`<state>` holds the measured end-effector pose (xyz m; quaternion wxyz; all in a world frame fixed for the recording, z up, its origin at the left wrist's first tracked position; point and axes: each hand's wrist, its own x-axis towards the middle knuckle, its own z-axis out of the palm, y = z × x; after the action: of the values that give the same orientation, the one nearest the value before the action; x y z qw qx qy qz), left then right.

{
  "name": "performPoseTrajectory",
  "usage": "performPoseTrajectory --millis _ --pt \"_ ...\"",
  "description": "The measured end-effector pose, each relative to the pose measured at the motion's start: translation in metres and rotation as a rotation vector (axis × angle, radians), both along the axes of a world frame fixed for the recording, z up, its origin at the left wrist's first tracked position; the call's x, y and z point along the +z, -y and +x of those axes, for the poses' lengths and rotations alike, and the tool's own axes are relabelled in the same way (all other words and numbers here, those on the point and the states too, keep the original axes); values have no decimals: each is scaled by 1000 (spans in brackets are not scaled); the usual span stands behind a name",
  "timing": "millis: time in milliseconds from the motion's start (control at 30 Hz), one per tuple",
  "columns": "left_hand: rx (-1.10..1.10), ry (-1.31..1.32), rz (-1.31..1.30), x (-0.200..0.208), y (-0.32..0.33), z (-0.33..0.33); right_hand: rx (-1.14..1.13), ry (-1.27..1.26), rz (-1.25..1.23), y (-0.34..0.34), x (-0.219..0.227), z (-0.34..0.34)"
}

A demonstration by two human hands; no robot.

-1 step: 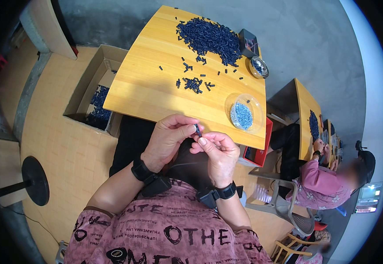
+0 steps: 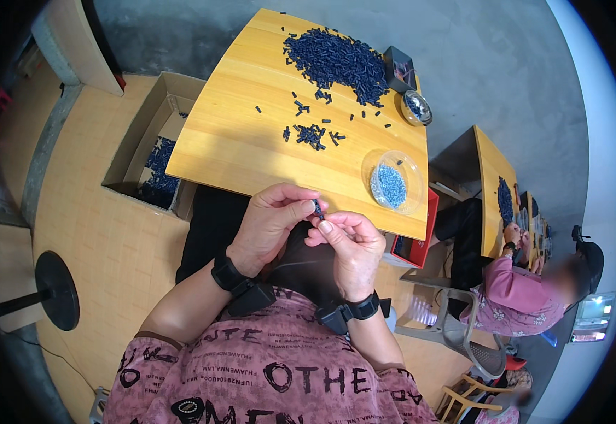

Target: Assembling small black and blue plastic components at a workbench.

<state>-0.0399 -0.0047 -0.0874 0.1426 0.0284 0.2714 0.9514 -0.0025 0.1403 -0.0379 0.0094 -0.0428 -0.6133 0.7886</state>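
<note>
A small dark blue, tube-like piece [image 2: 318, 210] is held up just off the near edge of the wooden table [image 2: 237, 159]. My left hand [image 2: 269, 220] pinches its upper end between thumb and forefinger. At the lower end, the thumb and fingertips of my right hand [image 2: 354, 253] close on the same piece. Fingers partly cover it, so its details are hidden. Beyond my hands lies a little cluster of similar dark pieces [image 2: 311, 136]. To the right of it, a clear round dish [image 2: 419, 185] holds many tiny light-blue parts [image 2: 390, 186].
A large heap of dark pieces [image 2: 336, 62] covers the table's far side, beside a black box [image 2: 400, 69] and a small bowl [image 2: 417, 107]. An open carton [image 2: 128, 152] stands left, a red box [image 2: 429, 237] below right. Another person [image 2: 516, 297] sits at a table to the right.
</note>
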Motion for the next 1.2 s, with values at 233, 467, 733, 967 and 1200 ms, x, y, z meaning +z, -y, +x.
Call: performPoseTrajectory --millis 233,467,733,967,1200 --pt "7 -51 22 -6 -2 -2 -21 -10 -33 3 -3 -1" --pt "-11 -74 26 -6 -2 -3 -14 -22 -72 2 -5 -2" --pt "-57 -78 -42 5 5 -3 -36 -471 628 -6 -1 -3" --pt "-60 -94 -170 14 6 -1 -109 -721 861 -6 13 -10" --pt "-72 -75 -38 16 2 2 -73 -698 764 -11 7 -11"
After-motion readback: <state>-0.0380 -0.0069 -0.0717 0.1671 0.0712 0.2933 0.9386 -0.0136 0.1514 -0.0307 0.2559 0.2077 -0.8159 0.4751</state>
